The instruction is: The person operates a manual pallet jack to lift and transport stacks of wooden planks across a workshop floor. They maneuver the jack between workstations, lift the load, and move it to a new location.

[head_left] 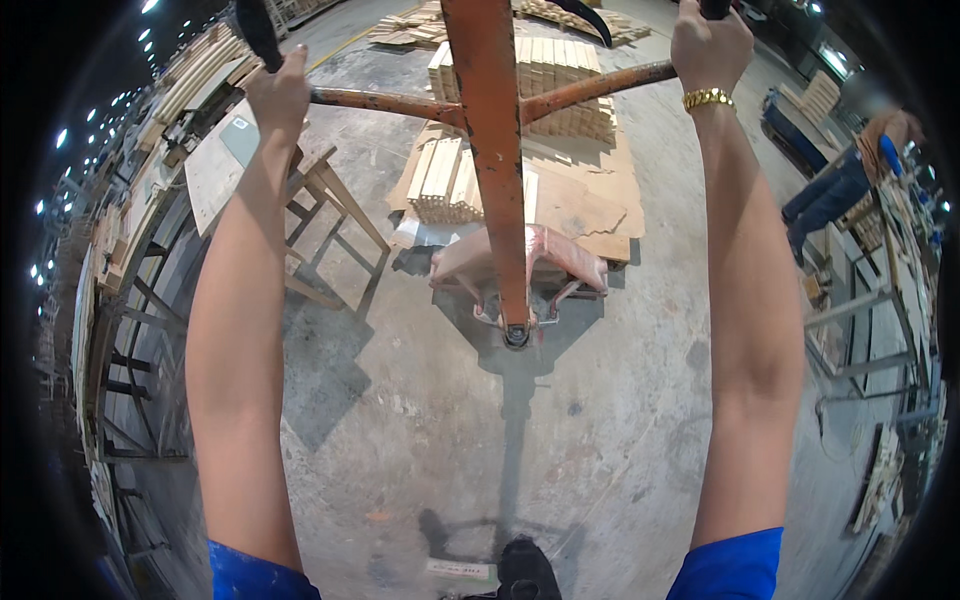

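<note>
The orange, chipped handle [490,150] of a pallet jack rises through the middle of the view. My left hand [277,92] is closed around a black grip [258,32] at the end of its left crossbar. On the right, my right hand [712,48] wraps the other grip, whose black end [715,8] shows above the fist. A curved black lever [590,18] sits near the top. The worn jack base [570,262] stands low ahead of me. Beyond it, stacked wooden slats [440,185] and a larger pile [568,75] rest on a brown sheet [590,205].
A wooden trestle [345,205] and long workbenches [150,215] line the left. To the right, a person [865,160] stands by a bench [850,310]. Blue-edged equipment [795,130] lies farther back. My dark shoe [527,570] and a paper label [462,570] are on the concrete floor [430,420].
</note>
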`<state>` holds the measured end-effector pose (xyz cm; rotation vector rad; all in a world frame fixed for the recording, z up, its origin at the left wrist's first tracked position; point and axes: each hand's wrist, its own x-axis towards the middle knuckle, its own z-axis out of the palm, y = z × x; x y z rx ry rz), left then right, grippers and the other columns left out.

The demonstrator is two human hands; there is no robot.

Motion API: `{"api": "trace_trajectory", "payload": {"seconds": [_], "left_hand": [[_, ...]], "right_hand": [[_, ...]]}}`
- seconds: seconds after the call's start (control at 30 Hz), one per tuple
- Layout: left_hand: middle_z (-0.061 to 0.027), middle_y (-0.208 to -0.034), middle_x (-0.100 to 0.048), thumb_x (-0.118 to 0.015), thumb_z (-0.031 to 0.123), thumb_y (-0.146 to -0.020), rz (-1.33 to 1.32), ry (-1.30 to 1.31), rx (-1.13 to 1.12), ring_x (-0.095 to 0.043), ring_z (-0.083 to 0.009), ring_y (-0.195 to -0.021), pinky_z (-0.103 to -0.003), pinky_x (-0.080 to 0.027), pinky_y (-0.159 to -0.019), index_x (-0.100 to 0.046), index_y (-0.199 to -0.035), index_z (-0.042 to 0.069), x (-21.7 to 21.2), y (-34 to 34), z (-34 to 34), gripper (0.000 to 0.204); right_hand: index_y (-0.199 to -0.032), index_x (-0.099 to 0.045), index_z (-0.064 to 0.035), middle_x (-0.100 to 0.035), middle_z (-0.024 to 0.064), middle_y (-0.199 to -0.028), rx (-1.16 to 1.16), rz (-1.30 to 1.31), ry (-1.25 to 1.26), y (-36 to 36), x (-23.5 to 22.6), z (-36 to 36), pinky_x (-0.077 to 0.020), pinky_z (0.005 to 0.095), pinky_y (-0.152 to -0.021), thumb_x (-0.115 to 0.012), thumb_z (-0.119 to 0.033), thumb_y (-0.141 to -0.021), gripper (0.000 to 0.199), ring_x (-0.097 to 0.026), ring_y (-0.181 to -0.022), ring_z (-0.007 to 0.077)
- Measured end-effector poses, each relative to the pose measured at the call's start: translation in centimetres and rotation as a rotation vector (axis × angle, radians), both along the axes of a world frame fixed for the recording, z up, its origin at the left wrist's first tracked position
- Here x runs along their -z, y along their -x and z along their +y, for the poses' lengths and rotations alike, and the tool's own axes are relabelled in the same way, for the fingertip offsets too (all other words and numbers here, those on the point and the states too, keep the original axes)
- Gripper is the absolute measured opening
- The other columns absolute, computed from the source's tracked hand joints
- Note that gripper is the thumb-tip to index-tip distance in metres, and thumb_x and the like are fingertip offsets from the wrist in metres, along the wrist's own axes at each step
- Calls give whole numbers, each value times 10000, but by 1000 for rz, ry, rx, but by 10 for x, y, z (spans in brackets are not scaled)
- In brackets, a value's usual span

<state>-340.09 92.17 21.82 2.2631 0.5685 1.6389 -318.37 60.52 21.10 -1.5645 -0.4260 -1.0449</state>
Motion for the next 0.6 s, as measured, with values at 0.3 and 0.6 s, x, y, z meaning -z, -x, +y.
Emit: {"api": "trace_trajectory", "payload": {"seconds": [0.3, 0.6], "left_hand": [[-206, -572, -575, -547, 335, -731, 45, 173, -88, -603, -331, -608, -378, -450, -614, -576, -603, -38, 13, -134, 45, 395], [-161, -526, -552, -535, 324, -757, 11, 310, 31, -584, -278, -566, -352, -429, -584, -565, -611, -11, 17, -272, 150, 366]], "right_hand": [[-709, -654, -48, -621, 164, -686, 151, 71, 110, -160, 27, 82, -471, 378, -671, -577, -258, -715, 224, -609, -704, 336], [-792, -675, -74, -615, 164, -652, 60, 86, 21, -293, 38, 196, -455, 362, -620, -557, -244, -736, 214, -614, -636, 283]]}}
